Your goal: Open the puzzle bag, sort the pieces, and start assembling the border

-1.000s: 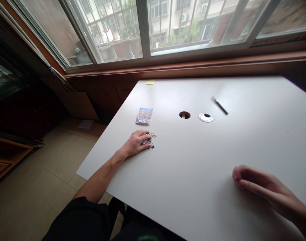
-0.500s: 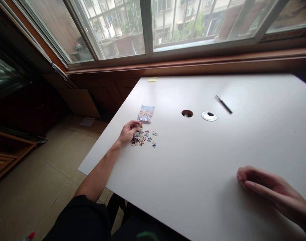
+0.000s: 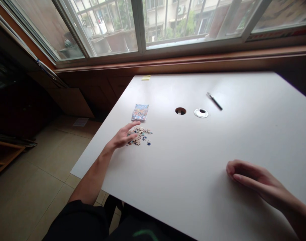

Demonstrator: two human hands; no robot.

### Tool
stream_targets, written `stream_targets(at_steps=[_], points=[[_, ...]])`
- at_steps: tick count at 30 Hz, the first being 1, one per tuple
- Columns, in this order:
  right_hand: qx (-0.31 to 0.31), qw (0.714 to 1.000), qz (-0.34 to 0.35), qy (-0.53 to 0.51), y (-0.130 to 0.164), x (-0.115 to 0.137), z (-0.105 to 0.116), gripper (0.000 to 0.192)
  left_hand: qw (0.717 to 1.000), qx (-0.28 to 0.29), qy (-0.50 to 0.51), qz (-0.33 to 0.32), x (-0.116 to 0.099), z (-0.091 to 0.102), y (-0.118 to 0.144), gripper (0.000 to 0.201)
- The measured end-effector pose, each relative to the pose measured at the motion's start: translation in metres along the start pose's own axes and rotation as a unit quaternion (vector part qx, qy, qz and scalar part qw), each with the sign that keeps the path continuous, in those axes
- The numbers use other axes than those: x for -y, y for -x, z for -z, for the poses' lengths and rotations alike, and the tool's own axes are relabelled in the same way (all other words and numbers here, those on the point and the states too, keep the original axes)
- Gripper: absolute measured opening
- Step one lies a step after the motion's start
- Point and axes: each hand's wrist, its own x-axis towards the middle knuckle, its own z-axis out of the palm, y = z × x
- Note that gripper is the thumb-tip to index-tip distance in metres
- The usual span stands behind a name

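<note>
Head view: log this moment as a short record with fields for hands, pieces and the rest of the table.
Left hand: open, at the pile's left side; contact unclear
Right hand: loosely curled, apart from the pile; no item visible in it
Puzzle pieces: loose pile, a few at its right edge
Packet: flat, just beyond the pile
Pen: lying beyond the silver disc
Yellow note: at the far edge
Table: white, before a window

A short black sleeve [image 3: 76,219] shows at left, and the dark clothing [image 3: 126,229] nearest bears a curved green marking [image 3: 146,232].
</note>
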Motion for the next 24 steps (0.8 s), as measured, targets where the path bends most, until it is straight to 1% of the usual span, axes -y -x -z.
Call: stream_targets(at_steps=[1, 3, 4, 5, 6, 8, 10, 11, 13, 17, 20, 24], points=[[-0.003, 1.000, 0.001, -0.001, 0.000, 0.001, 0.000, 0.032, 0.996, 0.014, -0.087, -0.004, 0.000, -0.003, 0.002, 0.058], [-0.003, 1.000, 0.004, -0.005, 0.000, 0.002, -0.001, 0.032, 0.970, 0.037, -0.240, -0.009, 0.000, -0.016, 0.005, 0.079], [-0.002, 1.000, 0.006, -0.006, 0.000, 0.002, -0.001, 0.031, 0.955, 0.047, -0.292, -0.013, 0.000, -0.023, 0.006, 0.086], [-0.001, 1.000, 0.009, -0.006, 0.000, 0.002, -0.001, 0.031, 0.944, 0.054, -0.324, -0.021, 0.001, -0.031, 0.006, 0.087], [0.001, 1.000, 0.011, -0.006, -0.001, 0.002, -0.001, 0.030, 0.938, 0.058, -0.339, -0.031, 0.001, -0.038, 0.006, 0.082], [0.003, 1.000, 0.015, -0.005, -0.001, 0.001, -0.001, 0.030, 0.945, 0.049, -0.320, -0.056, 0.002, -0.047, 0.004, 0.061], [0.001, 1.000, 0.017, -0.005, -0.001, 0.002, -0.001, 0.030, 0.958, 0.027, -0.274, -0.075, 0.004, -0.049, 0.000, 0.034], [0.001, 1.000, 0.015, -0.004, -0.001, 0.002, -0.002, 0.030, 0.964, 0.016, -0.254, -0.078, 0.005, -0.047, -0.002, 0.025], [-0.003, 1.000, 0.014, -0.003, -0.001, 0.004, -0.002, 0.032, 0.971, -0.005, -0.228, -0.076, 0.008, -0.043, -0.005, 0.015], [-0.007, 1.000, 0.008, 0.000, -0.001, 0.008, -0.004, 0.036, 0.982, -0.057, -0.174, -0.055, 0.015, -0.036, -0.008, 0.016], [0.003, 1.000, 0.007, -0.006, 0.000, 0.008, -0.004, 0.034, 0.988, -0.106, -0.108, -0.037, 0.017, -0.032, -0.009, 0.019], [0.015, 1.000, 0.011, -0.007, 0.000, 0.007, -0.002, 0.031, 0.987, -0.156, -0.033, -0.033, 0.015, -0.022, -0.010, 0.026]])
